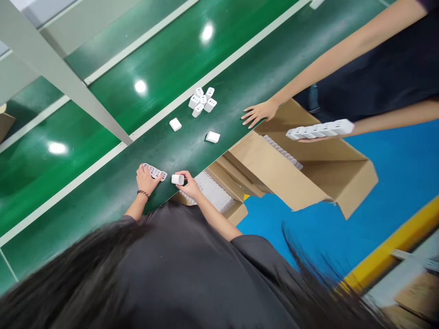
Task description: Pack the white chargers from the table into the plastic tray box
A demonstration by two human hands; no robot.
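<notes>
Pinching 1 white block (177,179) in right hand (190,187), left hand (147,183) curled around a block row (157,173)

Six clustered blocks (203,99), two loose blocks (213,137), one block (177,179) in right hand (190,186).

Factory: green worktop (233,114), cardboard cartons (277,171)

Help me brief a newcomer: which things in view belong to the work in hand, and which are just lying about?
In hand:
- row of white blocks gripped by the left hand
- single block in the right hand
- probably the matching cluster and two loose blocks

Seemingly just around:
- pale post
- brown thing at the left edge
</notes>
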